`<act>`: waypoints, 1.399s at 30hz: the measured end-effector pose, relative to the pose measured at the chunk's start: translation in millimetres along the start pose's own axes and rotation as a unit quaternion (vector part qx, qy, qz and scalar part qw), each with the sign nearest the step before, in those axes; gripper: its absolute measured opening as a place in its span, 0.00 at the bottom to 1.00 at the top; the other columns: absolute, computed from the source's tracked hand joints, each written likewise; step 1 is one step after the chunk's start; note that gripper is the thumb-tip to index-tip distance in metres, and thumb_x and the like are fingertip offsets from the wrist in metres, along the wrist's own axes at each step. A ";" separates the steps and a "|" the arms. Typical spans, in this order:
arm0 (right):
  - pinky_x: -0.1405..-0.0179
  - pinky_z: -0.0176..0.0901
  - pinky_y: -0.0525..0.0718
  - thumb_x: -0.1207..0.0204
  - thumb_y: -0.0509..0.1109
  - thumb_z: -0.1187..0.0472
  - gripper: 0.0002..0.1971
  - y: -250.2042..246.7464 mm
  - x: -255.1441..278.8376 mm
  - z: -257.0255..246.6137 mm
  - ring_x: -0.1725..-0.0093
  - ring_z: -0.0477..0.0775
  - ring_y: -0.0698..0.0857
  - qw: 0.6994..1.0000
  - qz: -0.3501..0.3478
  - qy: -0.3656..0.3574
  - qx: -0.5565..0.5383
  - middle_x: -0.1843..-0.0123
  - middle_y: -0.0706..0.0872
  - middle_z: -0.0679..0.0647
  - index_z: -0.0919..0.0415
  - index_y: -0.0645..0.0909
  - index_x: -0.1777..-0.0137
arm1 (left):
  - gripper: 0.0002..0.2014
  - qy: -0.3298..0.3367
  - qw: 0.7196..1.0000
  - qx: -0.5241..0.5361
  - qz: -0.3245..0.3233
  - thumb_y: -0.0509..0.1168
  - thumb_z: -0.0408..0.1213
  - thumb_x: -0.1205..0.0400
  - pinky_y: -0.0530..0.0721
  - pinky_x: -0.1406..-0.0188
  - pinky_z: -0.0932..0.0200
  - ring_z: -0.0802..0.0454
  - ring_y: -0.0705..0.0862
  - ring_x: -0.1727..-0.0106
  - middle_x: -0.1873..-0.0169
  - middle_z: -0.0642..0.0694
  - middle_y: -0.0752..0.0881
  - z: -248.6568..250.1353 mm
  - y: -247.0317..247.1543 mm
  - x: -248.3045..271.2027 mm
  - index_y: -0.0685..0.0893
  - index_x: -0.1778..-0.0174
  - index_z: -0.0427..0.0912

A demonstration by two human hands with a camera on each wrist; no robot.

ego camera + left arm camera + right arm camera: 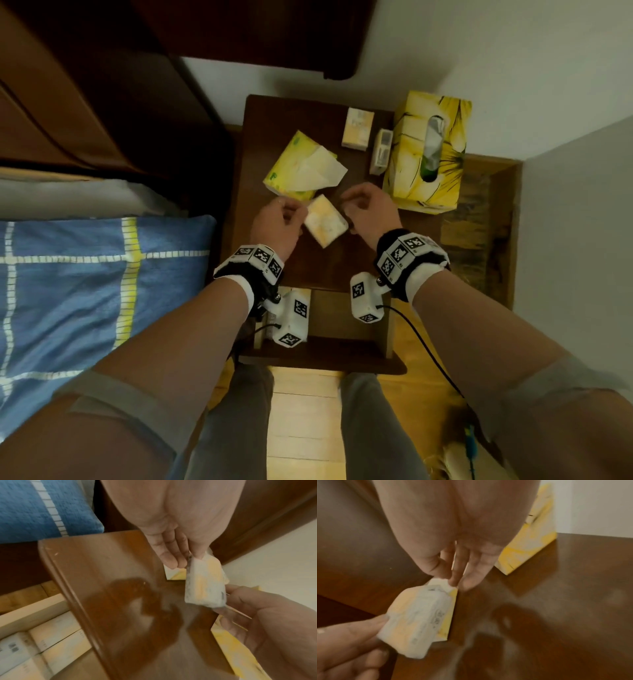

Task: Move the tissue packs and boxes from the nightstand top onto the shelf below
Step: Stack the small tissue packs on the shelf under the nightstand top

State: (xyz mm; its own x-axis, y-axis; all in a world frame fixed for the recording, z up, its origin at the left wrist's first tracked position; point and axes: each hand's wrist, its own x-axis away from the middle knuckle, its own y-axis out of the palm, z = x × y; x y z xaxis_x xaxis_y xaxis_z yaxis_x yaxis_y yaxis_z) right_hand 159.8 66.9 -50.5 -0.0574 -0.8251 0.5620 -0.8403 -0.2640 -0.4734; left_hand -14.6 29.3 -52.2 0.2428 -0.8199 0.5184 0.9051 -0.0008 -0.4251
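Above the counter [318, 270], both hands, left [275, 228] and right [371, 214], pinched opposite ends of 1 small tissue pack [325, 221]. It seemed soft, so a firm 1-handed grip would best carry it to the shelf [337, 318] below.

Yellow flowered tissue box [428, 150], white-and-yellow pocket pack [325, 221], blue checked bedspread [85, 284].

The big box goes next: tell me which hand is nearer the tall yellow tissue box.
Right. The right hand sits just beside the tall yellow tissue box; the left hand is farther, across the small pack.
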 end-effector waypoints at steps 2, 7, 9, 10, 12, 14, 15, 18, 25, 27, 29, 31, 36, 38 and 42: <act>0.45 0.51 0.86 0.24 0.68 0.59 0.11 -6.7 -13.6 -18.7 0.45 0.54 0.85 0.994 0.052 -0.059 0.075 0.45 0.87 0.49 0.47 0.82 0.43 | 0.04 0.003 0.999 0.011 0.031 0.64 0.42 0.15 0.92 0.57 0.42 0.50 0.88 0.67 0.57 0.47 0.88 8.0 -9.5 -11.5 0.81 0.46 0.52; 0.23 0.60 0.67 0.23 0.65 0.61 0.29 -12.1 -60.0 -49.3 0.19 0.65 0.63 0.960 0.086 -0.094 0.249 0.17 0.67 0.55 0.43 0.70 0.22 | 0.20 -0.008 0.997 0.037 0.071 0.59 0.45 0.16 0.91 0.50 0.40 0.43 0.91 0.51 0.42 0.42 0.88 13.8 -21.6 -44.0 0.74 0.27 0.54; 0.20 0.64 0.61 0.22 0.64 0.61 0.33 -7.2 -79.2 -55.9 0.15 0.64 0.54 0.952 0.061 -0.067 0.293 0.13 0.58 0.53 0.39 0.62 0.18 | 0.21 -0.031 0.996 0.056 0.069 0.62 0.41 0.18 0.90 0.46 0.40 0.43 0.90 0.47 0.40 0.43 0.87 14.6 -20.8 -56.6 0.75 0.27 0.53; 0.19 0.66 0.58 0.22 0.64 0.62 0.35 -4.7 -87.8 -57.5 0.14 0.63 0.51 0.945 0.056 -0.057 0.317 0.12 0.54 0.52 0.38 0.59 0.17 | 0.22 -0.036 0.996 0.049 0.065 0.63 0.39 0.18 0.90 0.45 0.42 0.44 0.89 0.46 0.40 0.44 0.86 18.0 -19.1 -60.9 0.76 0.27 0.52; 0.18 0.66 0.53 0.21 0.63 0.63 0.38 0.7 -100.5 -57.4 0.13 0.61 0.46 0.928 0.051 -0.043 0.365 0.11 0.49 0.52 0.38 0.53 0.16 | 0.20 -0.032 0.998 0.023 0.058 0.63 0.36 0.18 0.89 0.45 0.45 0.44 0.89 0.45 0.42 0.44 0.88 22.4 -13.5 -67.4 0.78 0.28 0.49; 0.19 0.67 0.49 0.22 0.61 0.63 0.39 6.3 -108.8 -54.9 0.12 0.59 0.45 0.912 0.054 -0.033 0.406 0.11 0.48 0.51 0.40 0.50 0.15 | 0.18 -0.023 0.998 0.018 0.059 0.64 0.36 0.17 0.88 0.43 0.46 0.43 0.89 0.43 0.42 0.43 0.89 21.5 -8.1 -72.7 0.81 0.30 0.47; 0.20 0.68 0.48 0.23 0.60 0.63 0.39 8.8 -110.8 -53.6 0.13 0.58 0.46 0.904 0.057 -0.031 0.422 0.11 0.48 0.51 0.40 0.49 0.15 | 0.18 -0.022 0.998 0.016 0.057 0.63 0.36 0.17 0.87 0.43 0.46 0.42 0.88 0.42 0.41 0.42 0.89 19.9 -6.5 -75.3 0.81 0.31 0.46; 0.21 0.69 0.49 0.22 0.61 0.62 0.38 11.0 -112.2 -50.2 0.14 0.60 0.54 0.896 0.065 -0.036 0.438 0.12 0.52 0.50 0.40 0.51 0.15 | 0.17 -0.023 0.999 0.010 0.046 0.63 0.35 0.16 0.88 0.43 0.46 0.41 0.88 0.42 0.40 0.39 0.89 15.7 -6.2 -80.7 0.80 0.31 0.43; 0.18 0.68 0.51 0.26 0.63 0.67 0.40 5.0 -87.0 -39.9 0.16 0.62 0.59 0.904 0.024 -0.057 0.423 0.13 0.56 0.53 0.44 0.56 0.16 | 0.17 -0.027 0.998 -0.038 0.036 0.62 0.36 0.16 0.86 0.49 0.50 0.40 0.88 0.43 0.41 0.39 0.89 21.1 -9.9 -83.1 0.79 0.31 0.43; 0.18 0.67 0.51 0.27 0.63 0.66 0.41 6.5 -75.3 -35.5 0.16 0.61 0.60 0.905 0.019 -0.051 0.422 0.13 0.55 0.53 0.44 0.55 0.15 | 0.17 -0.028 0.997 -0.063 0.045 0.62 0.36 0.16 0.81 0.53 0.54 0.39 0.88 0.42 0.40 0.39 0.88 21.9 -11.3 -82.6 0.79 0.30 0.42; 0.19 0.66 0.52 0.27 0.64 0.65 0.41 10.2 -63.0 -29.1 0.16 0.61 0.61 0.907 0.018 -0.049 0.418 0.14 0.56 0.53 0.45 0.55 0.15 | 0.17 -0.028 0.994 -0.095 0.055 0.61 0.36 0.15 0.77 0.54 0.56 0.37 0.87 0.41 0.38 0.37 0.87 19.0 -14.7 -81.1 0.80 0.30 0.41; 0.19 0.66 0.53 0.27 0.65 0.64 0.40 15.2 -49.4 -19.9 0.17 0.60 0.63 0.906 0.022 -0.060 0.419 0.14 0.58 0.53 0.45 0.56 0.16 | 0.17 -0.021 0.989 -0.128 0.066 0.60 0.36 0.15 0.75 0.54 0.55 0.34 0.85 0.40 0.38 0.35 0.85 13.5 -19.6 -78.2 0.80 0.31 0.40; 0.20 0.65 0.55 0.28 0.68 0.62 0.37 26.0 -9.0 4.6 0.19 0.58 0.66 0.905 0.028 -0.092 0.415 0.16 0.62 0.52 0.45 0.61 0.19 | 0.17 -0.054 0.982 -0.162 0.082 0.56 0.34 0.13 0.77 0.47 0.48 0.31 0.81 0.38 0.32 0.31 0.77 7.4 -26.8 -57.9 0.76 0.29 0.36; 0.20 0.65 0.55 0.27 0.68 0.62 0.35 27.7 9.3 14.6 0.19 0.57 0.67 0.908 0.020 -0.092 0.407 0.17 0.64 0.51 0.43 0.63 0.20 | 0.17 -0.068 0.984 -0.144 0.080 0.56 0.32 0.13 0.73 0.49 0.52 0.31 0.81 0.38 0.30 0.31 0.75 7.0 -25.7 -48.3 0.75 0.28 0.35; 0.21 0.64 0.56 0.26 0.67 0.60 0.32 28.2 44.8 39.4 0.23 0.55 0.72 0.903 0.001 -0.110 0.416 0.19 0.67 0.48 0.41 0.67 0.22 | 0.17 -0.054 0.992 -0.080 0.079 0.58 0.33 0.15 0.73 0.49 0.56 0.34 0.82 0.38 0.31 0.32 0.76 1.7 -21.7 -28.9 0.77 0.30 0.34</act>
State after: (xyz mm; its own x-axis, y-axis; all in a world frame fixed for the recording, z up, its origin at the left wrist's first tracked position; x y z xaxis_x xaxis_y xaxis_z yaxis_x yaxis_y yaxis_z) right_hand 154.7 2.8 -65.3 0.1264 -0.8807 0.4566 -0.1399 -0.4715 -0.8707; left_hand -40.7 54.0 -56.7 0.4218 -0.7509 0.5082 0.7872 0.0253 -0.6161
